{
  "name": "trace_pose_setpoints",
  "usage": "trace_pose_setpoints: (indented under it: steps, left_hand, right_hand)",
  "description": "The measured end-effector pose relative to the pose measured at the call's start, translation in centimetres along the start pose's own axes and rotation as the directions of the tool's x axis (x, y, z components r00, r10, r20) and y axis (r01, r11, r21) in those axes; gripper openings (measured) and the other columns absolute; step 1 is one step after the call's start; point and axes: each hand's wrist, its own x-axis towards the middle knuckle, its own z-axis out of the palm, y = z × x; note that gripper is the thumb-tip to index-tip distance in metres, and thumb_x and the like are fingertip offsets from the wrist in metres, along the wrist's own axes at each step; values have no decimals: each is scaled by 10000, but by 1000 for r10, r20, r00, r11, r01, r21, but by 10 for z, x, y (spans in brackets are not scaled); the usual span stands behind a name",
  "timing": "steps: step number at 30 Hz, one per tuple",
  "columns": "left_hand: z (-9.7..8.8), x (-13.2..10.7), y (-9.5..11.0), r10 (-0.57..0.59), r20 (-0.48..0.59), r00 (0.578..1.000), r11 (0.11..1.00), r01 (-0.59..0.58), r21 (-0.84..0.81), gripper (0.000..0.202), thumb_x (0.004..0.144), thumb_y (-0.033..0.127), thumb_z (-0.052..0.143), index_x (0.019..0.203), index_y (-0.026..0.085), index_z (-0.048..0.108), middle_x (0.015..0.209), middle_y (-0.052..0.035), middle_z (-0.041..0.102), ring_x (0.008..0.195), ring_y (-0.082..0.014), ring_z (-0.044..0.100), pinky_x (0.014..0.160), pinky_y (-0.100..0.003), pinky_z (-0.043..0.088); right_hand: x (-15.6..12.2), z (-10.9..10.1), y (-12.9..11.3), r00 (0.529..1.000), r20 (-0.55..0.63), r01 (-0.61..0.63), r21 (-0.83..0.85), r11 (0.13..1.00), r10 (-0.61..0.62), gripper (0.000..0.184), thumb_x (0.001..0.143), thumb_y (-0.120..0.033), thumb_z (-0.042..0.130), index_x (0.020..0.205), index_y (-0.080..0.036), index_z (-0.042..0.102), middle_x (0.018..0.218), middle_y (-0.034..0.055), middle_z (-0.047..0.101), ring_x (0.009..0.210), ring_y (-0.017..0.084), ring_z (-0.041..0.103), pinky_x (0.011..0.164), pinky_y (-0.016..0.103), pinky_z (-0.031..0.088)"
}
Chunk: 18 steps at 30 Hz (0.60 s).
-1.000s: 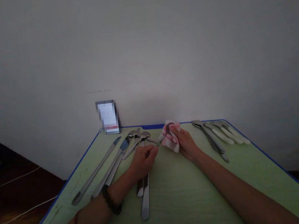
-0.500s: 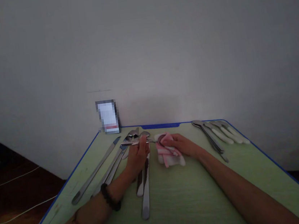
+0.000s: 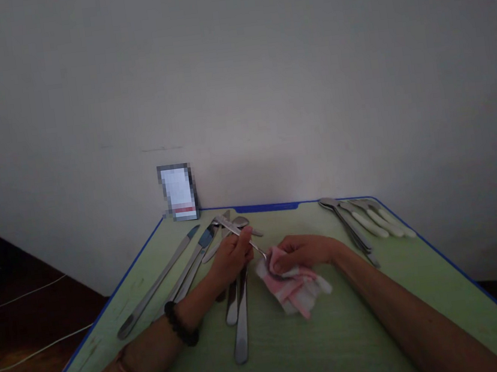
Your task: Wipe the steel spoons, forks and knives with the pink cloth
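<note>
My left hand [image 3: 232,257] is closed around the handle of a metal spoon [image 3: 230,224], which slants down to the right. The spoon's head is mostly hidden in a pink and white cloth [image 3: 295,298]. My right hand [image 3: 304,251] pinches this cloth around the head, and its loose end hangs toward me. Under and beside my left hand lie several metal table knives [image 3: 241,335], their upper parts partly covered. Just beyond my left fingers is a small pile of cutlery with a spoon bowl [image 3: 241,221] showing.
A long knife [image 3: 158,283] lies at the left of the green table [image 3: 323,352]. At the back right are stacked metal spoons [image 3: 351,228] and several white-handled utensils [image 3: 373,225]. A phone with a blurred screen [image 3: 180,191] leans on the wall at the back left.
My right hand and the cloth have moved down toward me and slightly right. The spoon has swung from nearly level to slanting, and the cloth has spread out more.
</note>
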Motion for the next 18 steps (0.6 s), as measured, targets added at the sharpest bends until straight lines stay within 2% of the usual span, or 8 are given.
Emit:
trace_pose_setpoints:
  steps: [3,5,9,13,16,18]
  left_hand:
    - [1,1,-6,-14,81,997,1000,14,0,557,863,638,357,490,226,322,439,56,288,410,-89,264,410,-239,205]
    - [0,2,-7,-25,77,997,1000,25,1,553,866,634,360,493,229,308,442,56,282,410,-92,259,411,-246,196]
    - [-1,2,-2,-20,-13,1000,999,19,-36,580,853,667,353,478,236,248,431,58,253,402,-85,240,408,-245,195]
    - [0,1,0,18,-141,990,1000,-21,-19,593,862,672,337,474,233,246,429,64,233,406,-80,233,411,-236,208]
    - [1,-1,-2,116,-207,971,993,-107,54,547,899,616,324,517,225,304,457,58,281,434,-93,287,435,-235,240]
    - [0,-3,-2,215,-202,955,971,-187,148,489,916,556,331,561,220,347,497,50,330,477,-107,339,473,-237,282]
  right_hand:
    - [1,5,-3,996,83,7,-20,1000,-5,255,682,-406,713,657,-153,699,580,-25,622,521,92,483,505,205,376]
    - [1,6,-4,997,68,20,-7,1000,-19,261,691,-410,710,648,-152,691,579,-27,609,524,87,473,496,198,367]
    - [1,4,1,995,-92,57,84,995,-49,325,690,-461,712,597,-155,651,513,-46,534,479,69,400,453,191,312]
    - [7,1,10,964,-252,154,264,952,-86,349,666,-493,733,635,-153,662,561,-29,587,489,76,432,466,197,331]
    - [13,3,15,937,-331,230,349,908,-110,350,677,-493,734,716,-148,687,631,-4,643,535,92,501,523,204,394]
    - [18,4,18,910,-394,292,383,877,-131,353,678,-493,737,766,-153,697,677,9,666,591,107,549,580,215,437]
